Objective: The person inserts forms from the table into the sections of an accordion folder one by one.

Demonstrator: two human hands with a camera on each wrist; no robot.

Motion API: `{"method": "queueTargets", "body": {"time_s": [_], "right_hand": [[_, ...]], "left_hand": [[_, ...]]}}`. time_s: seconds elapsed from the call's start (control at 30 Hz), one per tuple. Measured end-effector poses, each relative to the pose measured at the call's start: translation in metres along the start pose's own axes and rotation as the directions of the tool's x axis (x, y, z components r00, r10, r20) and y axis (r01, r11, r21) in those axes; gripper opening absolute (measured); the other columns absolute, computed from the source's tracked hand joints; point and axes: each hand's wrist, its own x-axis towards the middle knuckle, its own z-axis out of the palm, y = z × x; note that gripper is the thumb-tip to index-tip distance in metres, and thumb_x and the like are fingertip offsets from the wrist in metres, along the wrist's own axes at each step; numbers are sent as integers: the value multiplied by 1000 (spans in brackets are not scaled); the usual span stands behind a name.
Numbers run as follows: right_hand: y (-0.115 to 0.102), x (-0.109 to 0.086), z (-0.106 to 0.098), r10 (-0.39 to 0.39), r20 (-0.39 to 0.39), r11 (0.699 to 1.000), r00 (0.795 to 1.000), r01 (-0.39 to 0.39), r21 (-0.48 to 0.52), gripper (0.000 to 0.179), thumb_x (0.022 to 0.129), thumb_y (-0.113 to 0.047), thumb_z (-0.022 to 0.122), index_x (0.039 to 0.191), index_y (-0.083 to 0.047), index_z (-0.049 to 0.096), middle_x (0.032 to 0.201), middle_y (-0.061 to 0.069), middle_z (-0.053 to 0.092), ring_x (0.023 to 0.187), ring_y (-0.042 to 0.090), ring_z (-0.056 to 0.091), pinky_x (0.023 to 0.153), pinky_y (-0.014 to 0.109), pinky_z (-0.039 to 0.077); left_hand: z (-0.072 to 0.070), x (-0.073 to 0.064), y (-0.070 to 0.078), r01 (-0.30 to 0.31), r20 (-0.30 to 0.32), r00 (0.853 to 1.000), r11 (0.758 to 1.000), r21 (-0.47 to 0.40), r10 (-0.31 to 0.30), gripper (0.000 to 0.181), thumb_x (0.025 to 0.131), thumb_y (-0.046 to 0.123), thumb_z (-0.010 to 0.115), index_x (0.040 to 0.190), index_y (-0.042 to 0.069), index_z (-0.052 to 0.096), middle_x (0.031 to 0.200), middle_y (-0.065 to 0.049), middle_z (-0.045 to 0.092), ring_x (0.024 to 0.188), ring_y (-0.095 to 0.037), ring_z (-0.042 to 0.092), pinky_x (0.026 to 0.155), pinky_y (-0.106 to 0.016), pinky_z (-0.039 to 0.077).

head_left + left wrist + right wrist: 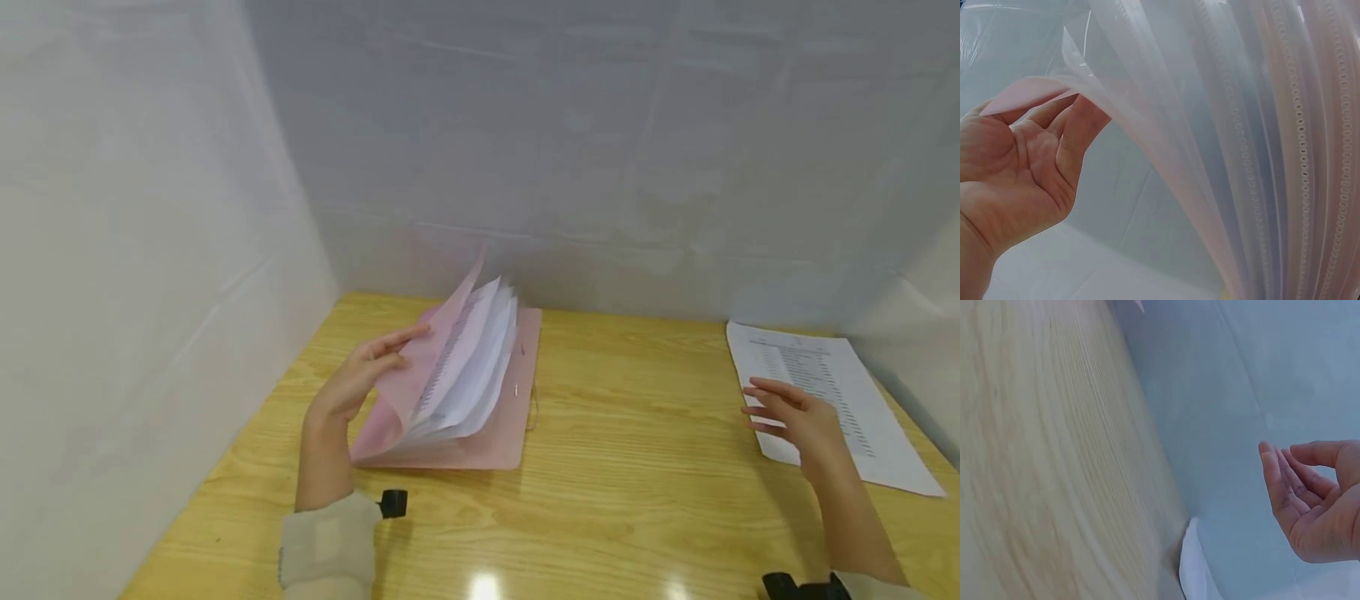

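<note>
On the left of the table in the head view lies a pink ring-binder folder (513, 437), partly opened. My left hand (352, 379) pinches its front cover (420, 367) between thumb and fingers and holds it raised. Clear punched pockets (1241, 144) with white printed sheets inside (476, 383) fan out beneath the cover, filling the right side of the left wrist view. My right hand (806, 425) hovers near a printed paper (877, 408) at the right, its fingers loosely bent and nothing between them. In the right wrist view, the thumb and fingertips stand apart.
The light wooden table (622, 475) stretches between the folder and the paper. Pale sheeting (570, 142) hangs along the back and both sides, close to the table edges. A small black device (393, 503) sits at the left wrist.
</note>
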Motion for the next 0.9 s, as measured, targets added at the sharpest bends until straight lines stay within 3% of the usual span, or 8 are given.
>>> {"method": "queueTargets", "body": {"time_s": [0.23, 0.4, 0.53, 0.6, 0.73, 0.83, 0.9], "right_hand": [[-14, -17, -21, 29, -81, 993, 996, -20, 116, 17, 90, -14, 59, 100, -23, 69, 90, -9, 68, 75, 10, 65, 61, 26, 51], [-9, -23, -37, 60, -243, 991, 968, -28, 131, 12, 86, -15, 63, 90, -24, 70, 82, -13, 67, 68, 7, 65, 55, 24, 50], [11, -21, -59, 79, -402, 997, 912, -63, 55, 9, 86, -18, 64, 85, -26, 69, 75, -19, 64, 63, 1, 62, 51, 19, 48], [23, -19, -74, 105, -481, 994, 870, -107, 23, 7, 86, -19, 64, 87, -25, 67, 73, -21, 61, 61, -2, 59, 49, 17, 46], [56, -12, -110, 115, -600, 992, 792, -118, 34, 12, 87, -14, 62, 86, -25, 67, 70, -20, 59, 58, -3, 56, 44, 15, 44], [73, -11, -133, 150, -661, 971, 736, -234, -40, 17, 89, -20, 59, 89, -37, 62, 79, -26, 54, 69, -8, 50, 49, 12, 40], [73, -14, -135, 200, -700, 920, 686, -376, -106, 20, 91, -29, 54, 105, -44, 58, 93, -23, 55, 86, -3, 50, 63, 14, 40]], "left_hand": [[-1, -3, 2, -5, -2, 1000, 1000, 4, 5, 45, 90, 0, 45, 134, -5, 41, 142, -12, 35, 123, -21, 32, 87, -24, 35], [0, -3, 2, -5, 1, 1000, 1000, 0, 5, 45, 90, 0, 45, 135, -4, 41, 142, -12, 35, 118, -20, 36, 85, -23, 37], [0, -3, 3, -3, 0, 1000, 1000, 1, 3, 45, 90, 0, 45, 135, -4, 42, 142, -13, 35, 117, -19, 37, 84, -23, 38], [0, -3, 2, -1, 0, 1000, 1000, 0, 1, 45, 89, 0, 45, 135, -4, 42, 142, -12, 35, 118, -20, 37, 85, -24, 38], [-1, -3, 2, -2, 4, 1000, 1000, 3, 2, 46, 89, 0, 45, 135, -3, 42, 143, -12, 34, 122, -20, 33, 87, -24, 36], [-1, -2, 1, -7, 10, 1000, 1000, 6, 7, 46, 89, 1, 45, 135, -3, 42, 143, -12, 34, 121, -20, 34, 86, -24, 37], [-1, -1, 1, -8, 12, 1000, 1000, 1, 8, 46, 89, 0, 45, 135, -3, 42, 143, -11, 35, 119, -20, 37, 84, -24, 39]]}}
